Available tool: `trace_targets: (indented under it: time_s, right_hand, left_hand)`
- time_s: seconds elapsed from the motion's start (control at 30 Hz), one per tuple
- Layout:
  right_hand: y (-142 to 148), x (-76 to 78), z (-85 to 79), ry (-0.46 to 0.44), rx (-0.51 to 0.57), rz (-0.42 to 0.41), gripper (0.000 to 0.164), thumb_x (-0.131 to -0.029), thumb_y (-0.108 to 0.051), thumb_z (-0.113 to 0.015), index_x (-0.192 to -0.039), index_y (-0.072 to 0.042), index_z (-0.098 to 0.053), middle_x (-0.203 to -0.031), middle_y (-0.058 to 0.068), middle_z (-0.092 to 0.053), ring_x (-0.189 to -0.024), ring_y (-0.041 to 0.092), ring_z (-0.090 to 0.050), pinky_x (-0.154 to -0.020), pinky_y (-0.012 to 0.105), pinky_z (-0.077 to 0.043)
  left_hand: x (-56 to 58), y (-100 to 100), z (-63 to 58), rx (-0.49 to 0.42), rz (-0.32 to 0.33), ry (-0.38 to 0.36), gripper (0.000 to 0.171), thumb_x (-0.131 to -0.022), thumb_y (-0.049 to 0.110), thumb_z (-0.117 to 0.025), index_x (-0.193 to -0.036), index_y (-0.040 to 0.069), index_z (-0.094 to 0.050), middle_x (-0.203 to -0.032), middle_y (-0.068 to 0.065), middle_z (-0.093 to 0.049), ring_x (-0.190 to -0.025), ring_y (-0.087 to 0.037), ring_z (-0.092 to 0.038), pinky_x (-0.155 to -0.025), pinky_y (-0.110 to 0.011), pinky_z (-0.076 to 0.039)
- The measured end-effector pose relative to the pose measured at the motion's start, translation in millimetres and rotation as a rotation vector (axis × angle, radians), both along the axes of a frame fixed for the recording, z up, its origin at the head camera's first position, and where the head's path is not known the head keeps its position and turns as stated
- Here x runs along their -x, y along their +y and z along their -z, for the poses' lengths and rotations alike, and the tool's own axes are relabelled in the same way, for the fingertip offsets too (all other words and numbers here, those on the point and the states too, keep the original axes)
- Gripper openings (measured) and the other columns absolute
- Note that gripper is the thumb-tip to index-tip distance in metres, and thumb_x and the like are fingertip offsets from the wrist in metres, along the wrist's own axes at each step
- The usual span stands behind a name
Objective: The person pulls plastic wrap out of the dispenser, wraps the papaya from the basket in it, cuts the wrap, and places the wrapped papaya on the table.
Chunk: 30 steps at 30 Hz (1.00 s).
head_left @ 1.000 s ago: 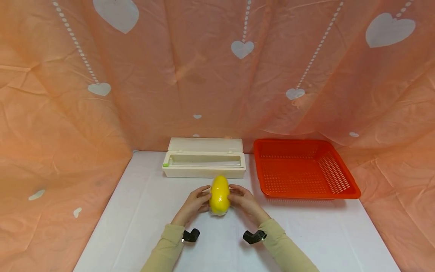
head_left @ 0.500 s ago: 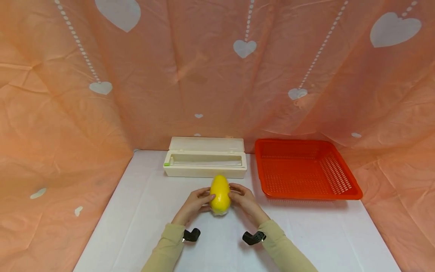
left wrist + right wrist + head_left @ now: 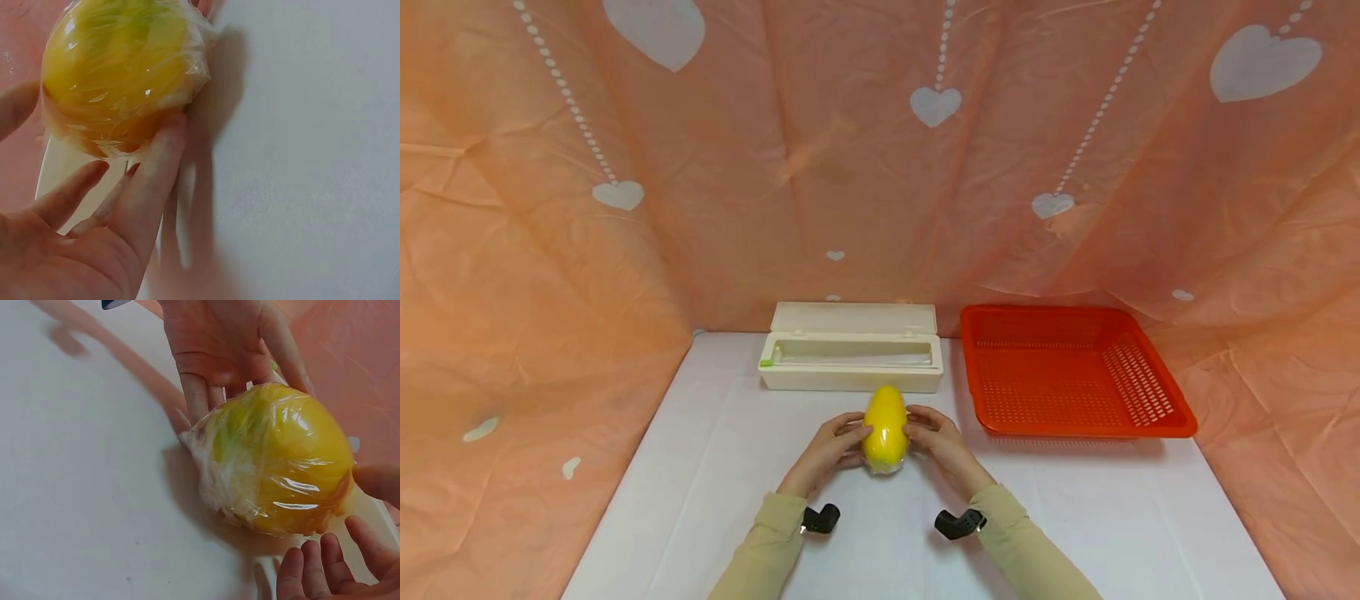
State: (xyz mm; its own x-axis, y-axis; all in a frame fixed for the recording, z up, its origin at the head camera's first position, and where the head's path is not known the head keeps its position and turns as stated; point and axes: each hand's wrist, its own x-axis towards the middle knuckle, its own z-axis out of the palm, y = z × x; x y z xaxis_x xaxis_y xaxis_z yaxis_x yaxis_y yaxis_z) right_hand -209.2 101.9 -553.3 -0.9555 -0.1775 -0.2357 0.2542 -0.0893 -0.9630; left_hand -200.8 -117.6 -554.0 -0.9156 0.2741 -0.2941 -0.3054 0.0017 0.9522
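A yellow oblong fruit, greenish at its near end, is held between both hands in the middle of the table. Clear cling film covers it, bunched and wrinkled at the near end. My left hand grips its left side, thumb on top and fingers lower down. From the right, my right hand holds the other side; in the right wrist view its thumb meets the fruit and several fingertips lie close under it. Part of each hand's fingers is hidden in the head view.
Behind the hands stands a long white cling film box, lid up, with a clear roll inside and a green piece at its left end. A red perforated basket sits to the right. An orange cloth hangs behind.
The fruit has tilted and turned slightly between the hands. My left thumb has moved a little further onto its top. Box and basket stay where they were.
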Motion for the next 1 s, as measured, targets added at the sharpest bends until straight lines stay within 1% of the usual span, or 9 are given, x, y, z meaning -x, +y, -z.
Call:
trace_targets:
  time_s: [0.13,0.3,0.43,0.6,0.73,0.8,0.9,1.0]
  right_hand:
    - [1,0.1,-1.0,-0.012,0.020,0.021,0.045,-0.089,-0.006,-0.065,-0.131,0.003,-0.052,-0.116,0.013,-0.058,-0.092,0.017,-0.058,-0.087,0.040,-0.051]
    - [4,-1.8,-0.4,0.000,0.022,0.022,0.044,-0.090,-0.007,-0.064,-0.131,0.004,-0.051,-0.119,0.016,-0.057,-0.095,0.019,-0.058,-0.089,0.038,-0.050]
    - [6,-3.3,0.8,0.003,0.031,0.015,0.045,-0.091,-0.008,-0.063,-0.132,0.006,-0.049,-0.123,0.018,-0.054,-0.098,0.020,-0.057,-0.090,0.039,-0.048]
    - [7,-3.5,2.5,-0.019,0.026,0.020,0.047,-0.091,-0.010,-0.064,-0.132,0.006,-0.048,-0.124,0.018,-0.053,-0.103,0.024,-0.056,-0.096,0.044,-0.046]
    - [6,-3.4,2.4,-0.036,0.017,0.000,0.050,-0.090,-0.012,-0.065,-0.133,0.007,-0.047,-0.123,0.019,-0.055,-0.105,0.025,-0.056,-0.096,0.045,-0.046]
    - [4,-3.4,0.7,-0.038,0.014,-0.015,0.052,-0.090,-0.013,-0.066,-0.133,0.006,-0.046,-0.123,0.020,-0.056,-0.104,0.025,-0.057,-0.095,0.042,-0.046]
    - [3,-4.4,-4.3,-0.011,-0.008,-0.032,0.052,-0.092,-0.017,-0.064,-0.134,0.005,-0.046,-0.126,0.020,-0.054,-0.104,0.024,-0.058,-0.094,0.042,-0.047]
    - [3,-4.9,-9.3,0.021,-0.020,-0.045,0.048,-0.094,-0.017,-0.061,-0.135,0.004,-0.047,-0.130,0.020,-0.051,-0.103,0.024,-0.057,-0.095,0.045,-0.047]
  left_hand:
    - [0.0,-1,-2.5,-0.008,-0.008,-0.003,0.067,-0.091,0.036,-0.066,-0.137,-0.005,-0.041,-0.127,-0.023,-0.053,-0.104,-0.029,-0.059,-0.084,-0.040,-0.054]
    - [0.5,-1,-4.6,-0.046,-0.007,-0.002,0.066,-0.091,0.031,-0.066,-0.137,-0.007,-0.039,-0.123,-0.023,-0.053,-0.102,-0.030,-0.060,-0.085,-0.043,-0.054]
    - [0.9,-2,-4.9,-0.024,-0.011,0.004,0.065,-0.091,0.032,-0.065,-0.137,-0.008,-0.040,-0.121,-0.021,-0.055,-0.101,-0.029,-0.060,-0.085,-0.044,-0.054]
    - [0.5,-1,-6.8,0.000,-0.018,0.008,0.064,-0.091,0.033,-0.066,-0.135,-0.006,-0.043,-0.118,-0.018,-0.058,-0.101,-0.028,-0.060,-0.084,-0.043,-0.054]
    - [0.0,2,-10.1,-0.024,-0.007,0.019,0.059,-0.091,0.029,-0.067,-0.134,-0.006,-0.046,-0.116,-0.018,-0.060,-0.098,-0.028,-0.062,-0.084,-0.043,-0.054]
    - [-0.1,5,-11.5,-0.039,0.000,0.023,0.059,-0.089,0.028,-0.068,-0.132,-0.006,-0.046,-0.115,-0.019,-0.061,-0.095,-0.028,-0.063,-0.082,-0.043,-0.055]
    - [0.2,9,-11.9,-0.034,0.002,0.007,0.064,-0.086,0.032,-0.072,-0.132,-0.005,-0.046,-0.114,-0.019,-0.060,-0.091,-0.027,-0.064,-0.080,-0.041,-0.056]
    - [0.4,10,-9.7,-0.004,0.001,-0.001,0.069,-0.084,0.035,-0.074,-0.133,-0.004,-0.045,-0.117,-0.020,-0.058,-0.090,-0.026,-0.063,-0.079,-0.040,-0.056]
